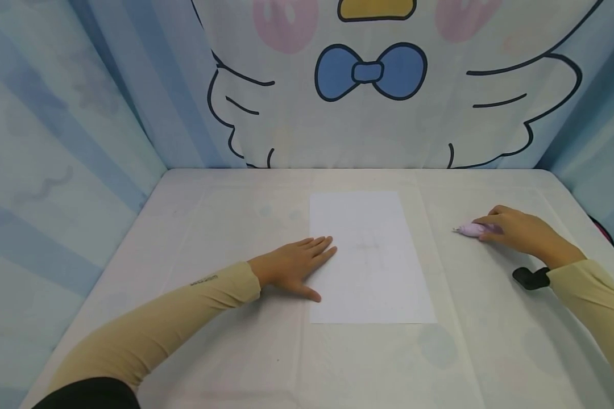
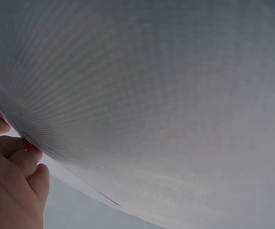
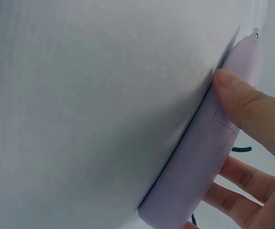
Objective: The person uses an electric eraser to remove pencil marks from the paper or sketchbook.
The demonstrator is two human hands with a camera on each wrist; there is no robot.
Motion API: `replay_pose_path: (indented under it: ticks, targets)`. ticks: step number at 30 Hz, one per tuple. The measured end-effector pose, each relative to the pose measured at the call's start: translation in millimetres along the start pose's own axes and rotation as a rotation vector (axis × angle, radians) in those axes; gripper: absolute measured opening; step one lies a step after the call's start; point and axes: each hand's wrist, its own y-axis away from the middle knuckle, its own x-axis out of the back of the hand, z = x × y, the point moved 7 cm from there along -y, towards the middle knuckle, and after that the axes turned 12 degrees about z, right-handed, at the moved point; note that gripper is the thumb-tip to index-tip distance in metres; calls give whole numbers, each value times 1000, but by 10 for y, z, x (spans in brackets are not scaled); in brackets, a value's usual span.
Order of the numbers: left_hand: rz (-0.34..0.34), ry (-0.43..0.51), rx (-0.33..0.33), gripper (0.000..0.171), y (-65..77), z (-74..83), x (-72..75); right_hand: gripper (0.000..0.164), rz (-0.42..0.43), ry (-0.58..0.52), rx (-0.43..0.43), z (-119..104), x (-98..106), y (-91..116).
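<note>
A white sheet of paper [image 1: 373,284] lies flat near the middle of the table, with faint grey marks [image 1: 370,247] on it. My left hand [image 1: 298,264] rests on its left edge, fingers straight and thumb spread. In the left wrist view, that hand [image 2: 13,181] shows at the lower left, its fingertips against the pale surface. To the right of the paper, my right hand [image 1: 524,230] grips a lilac electric eraser [image 1: 472,229], its metal tip pointing left. The right wrist view shows the thumb pressed on the eraser's barrel [image 3: 189,162], with fingers behind it.
A pale cloth [image 1: 225,210] with faint dots covers the table. Behind it hangs a printed curtain with a blue bow [image 1: 370,71]; curtains also stand at both sides. A black object [image 1: 531,278] sits at the right wrist. Something dark and red [image 1: 602,230] shows past the right edge.
</note>
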Motion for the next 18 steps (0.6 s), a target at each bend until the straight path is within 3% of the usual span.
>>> replay_pose_path:
  ticks: [5,11,18]
  targets:
    - [2,3,-2,103,-14,2,-1,58,12,-10,-11,43,-13,5]
    - [1,24,6,104,-5,-18,-26,85,24,-57,-63,106,-75,-10]
    - [61,78,-10,104,10,-65,-41,104,135,-116,-42,-167,45,-16]
